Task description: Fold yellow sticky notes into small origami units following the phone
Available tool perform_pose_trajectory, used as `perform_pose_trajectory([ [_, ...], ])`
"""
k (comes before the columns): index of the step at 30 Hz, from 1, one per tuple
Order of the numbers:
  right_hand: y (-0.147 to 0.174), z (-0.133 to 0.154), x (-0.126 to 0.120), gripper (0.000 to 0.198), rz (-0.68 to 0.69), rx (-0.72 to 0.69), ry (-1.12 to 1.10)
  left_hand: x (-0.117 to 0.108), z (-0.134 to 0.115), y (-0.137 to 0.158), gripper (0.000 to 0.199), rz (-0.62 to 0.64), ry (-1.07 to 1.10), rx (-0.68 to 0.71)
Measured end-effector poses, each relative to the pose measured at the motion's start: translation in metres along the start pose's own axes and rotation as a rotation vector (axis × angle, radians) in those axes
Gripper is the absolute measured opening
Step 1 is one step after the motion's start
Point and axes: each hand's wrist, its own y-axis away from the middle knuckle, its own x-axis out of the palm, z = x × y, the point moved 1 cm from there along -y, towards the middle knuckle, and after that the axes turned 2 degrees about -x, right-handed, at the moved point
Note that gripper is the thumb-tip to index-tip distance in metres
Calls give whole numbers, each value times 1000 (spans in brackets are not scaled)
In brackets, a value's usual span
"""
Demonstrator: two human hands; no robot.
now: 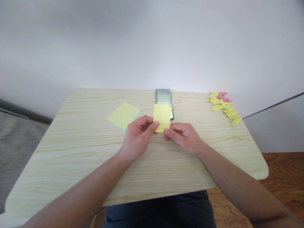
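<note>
On the left part of the worktop [83, 144], toward the far side, a flat yellow sheet [123, 115] lies turned cornerwise, with a blue-green layer [136, 116] peeping out under its near right edge. Just to the right of these comes the left hand [139, 137], its thumb pressed on the face of a small yellow paper [162, 114] near its near left corner, fingers curled behind in a narrow pinch.

The small yellow paper is at the middle, directly between the two hands and slightly to their far side. Its longer axis runs near to far, about square to the line joining the hands, so its near end is gripped and its far end stands free. The left thumb reaches farther onto it; the right hand [185, 137] takes only the near right corner, thumb in front and fingertips close behind. Beyond the paper, partly covered by it, lies a dark-edged device [163, 96], its far part masked by blocks; whether the two touch I cannot tell.

Well apart at the far right, folded yellow pieces [230, 111] sit clustered by the edge, with folded pink pieces [223, 95] at their far end.
</note>
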Motion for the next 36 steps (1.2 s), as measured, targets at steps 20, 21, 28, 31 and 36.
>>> perform_pose_trajectory([
  [20, -1, -2, -5, 40, -170, -45, -64, -1, -1, 0, 25, 154, -51, -36],
  [21, -1, -2, -5, 40, -188, -46, -85, -1, -1, 0, 25, 167, -51, -41],
  [28, -2, -3, -10, 40, -248, -66, -96, -2, 0, 0, 24, 242, 12, -60],
  [31, -3, -4, -10, 38, -249, -54, -118, -3, 0, 0, 24, 251, 20, -88],
  [36, -4, -4, -12, 37, -254, -64, -123, -4, -2, 1, 24, 220, 2, -99],
])
